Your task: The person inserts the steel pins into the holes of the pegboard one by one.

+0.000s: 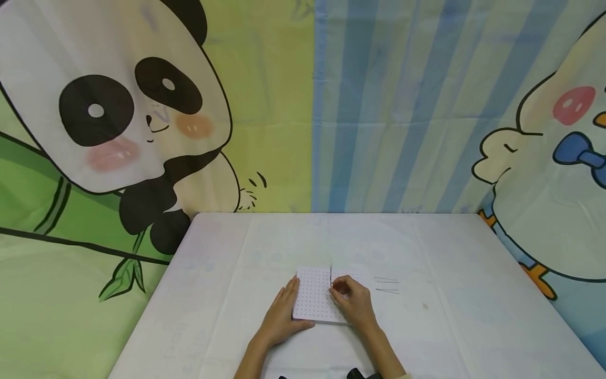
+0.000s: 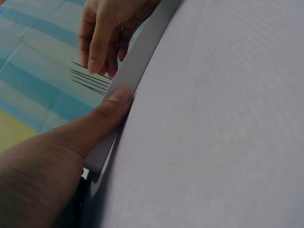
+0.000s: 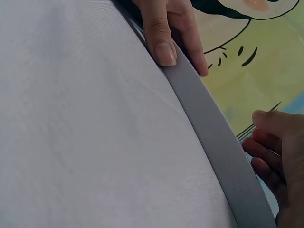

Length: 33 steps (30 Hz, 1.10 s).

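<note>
A white board dotted with rows of small holes lies flat on the table. My left hand steadies it, straight fingers along its left side and the thumb against its front side. Over the board's middle, my right hand pinches a thin dark stick between thumb and forefinger; its lower end is hidden by the board's side in the wrist views. Several such sticks stand upright in a row from the board, seen in the left wrist view.
More thin sticks lie on the white tabletop just right of the board. Behind the table hangs a printed cloth with a panda and stripes. A black object shows at the bottom edge, near my right forearm.
</note>
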Tool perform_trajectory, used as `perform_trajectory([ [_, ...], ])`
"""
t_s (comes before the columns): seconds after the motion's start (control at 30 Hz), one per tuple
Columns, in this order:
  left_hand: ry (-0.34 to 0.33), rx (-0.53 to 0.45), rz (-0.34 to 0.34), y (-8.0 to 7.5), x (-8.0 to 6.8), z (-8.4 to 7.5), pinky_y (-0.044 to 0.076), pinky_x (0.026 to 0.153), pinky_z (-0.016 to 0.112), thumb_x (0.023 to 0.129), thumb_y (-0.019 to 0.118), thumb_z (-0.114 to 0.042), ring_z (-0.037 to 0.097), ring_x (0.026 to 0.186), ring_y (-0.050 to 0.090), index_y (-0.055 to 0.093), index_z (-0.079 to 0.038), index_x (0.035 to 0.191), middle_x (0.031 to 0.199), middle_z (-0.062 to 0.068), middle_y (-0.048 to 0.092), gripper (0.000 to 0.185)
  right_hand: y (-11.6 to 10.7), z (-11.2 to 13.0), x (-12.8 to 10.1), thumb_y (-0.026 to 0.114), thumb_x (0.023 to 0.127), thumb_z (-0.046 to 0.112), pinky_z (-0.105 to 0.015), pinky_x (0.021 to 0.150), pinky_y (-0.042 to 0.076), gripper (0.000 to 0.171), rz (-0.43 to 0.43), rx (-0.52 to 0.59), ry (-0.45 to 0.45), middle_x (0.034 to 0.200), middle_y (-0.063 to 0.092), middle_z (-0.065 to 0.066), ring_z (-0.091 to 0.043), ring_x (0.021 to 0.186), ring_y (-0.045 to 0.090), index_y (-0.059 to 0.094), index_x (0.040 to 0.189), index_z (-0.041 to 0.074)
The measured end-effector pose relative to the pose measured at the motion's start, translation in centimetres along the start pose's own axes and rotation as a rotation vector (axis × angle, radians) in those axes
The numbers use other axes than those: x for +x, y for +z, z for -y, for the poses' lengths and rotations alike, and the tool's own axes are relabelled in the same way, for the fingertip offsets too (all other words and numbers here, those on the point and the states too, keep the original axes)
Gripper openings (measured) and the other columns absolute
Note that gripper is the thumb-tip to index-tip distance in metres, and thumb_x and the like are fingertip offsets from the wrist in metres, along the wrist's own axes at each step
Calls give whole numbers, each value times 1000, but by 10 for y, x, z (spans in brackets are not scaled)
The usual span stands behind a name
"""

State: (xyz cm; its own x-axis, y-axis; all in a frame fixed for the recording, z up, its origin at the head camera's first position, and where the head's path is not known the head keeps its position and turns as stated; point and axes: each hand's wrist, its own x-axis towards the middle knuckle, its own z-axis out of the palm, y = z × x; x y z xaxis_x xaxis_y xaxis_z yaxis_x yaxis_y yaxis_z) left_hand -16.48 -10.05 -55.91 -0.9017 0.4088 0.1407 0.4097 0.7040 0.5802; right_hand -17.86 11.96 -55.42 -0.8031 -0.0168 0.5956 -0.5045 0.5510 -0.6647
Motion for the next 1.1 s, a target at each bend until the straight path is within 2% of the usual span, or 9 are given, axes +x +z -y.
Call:
perform_trajectory([
  [0.2,7,5,-10,0,0,-1,9,113,40,68,70,-58,21,139,12,12,-3,148,154,8,11,113,-14,-1,0,77,73,6,-21,58,52,19,0,53,91,77,65,12,-3,65,60,66,87,12],
  [0.3,9,7,-18,0,0,-2,9,113,40,68,71,-57,21,139,12,13,-3,147,154,7,11,113,-26,-5,0,75,76,12,-23,61,52,14,-10,43,144,79,66,13,-5,68,60,69,89,13],
  [0.47,4,6,-11,-1,-1,-3,8,113,40,68,72,-55,21,140,11,12,-3,147,154,7,11,113,-53,-22,-2,73,79,19,-24,66,50,10,-60,-54,195,84,67,13,-6,73,59,70,89,19],
  [0.67,14,-1,-23,-3,-2,-3,10,113,42,68,73,-54,22,139,13,14,-2,147,153,8,12,112,-82,-45,-7,75,77,16,-20,65,47,8,-122,-161,246,82,66,12,-8,76,57,72,83,19],
  [0.87,-3,0,1,-2,-1,-2,8,113,39,68,70,-57,21,140,11,11,-4,148,154,7,10,113,-100,-59,-13,78,72,12,-25,59,42,10,-69,-286,313,77,64,7,-11,73,50,73,79,17],
  [1.1,-3,-11,-1,-1,0,-2,8,113,39,68,70,-58,21,140,11,12,-4,148,154,6,10,113,-105,-65,-16,78,71,10,-35,67,43,10,6,-336,289,82,67,1,-15,78,50,73,78,15],
])
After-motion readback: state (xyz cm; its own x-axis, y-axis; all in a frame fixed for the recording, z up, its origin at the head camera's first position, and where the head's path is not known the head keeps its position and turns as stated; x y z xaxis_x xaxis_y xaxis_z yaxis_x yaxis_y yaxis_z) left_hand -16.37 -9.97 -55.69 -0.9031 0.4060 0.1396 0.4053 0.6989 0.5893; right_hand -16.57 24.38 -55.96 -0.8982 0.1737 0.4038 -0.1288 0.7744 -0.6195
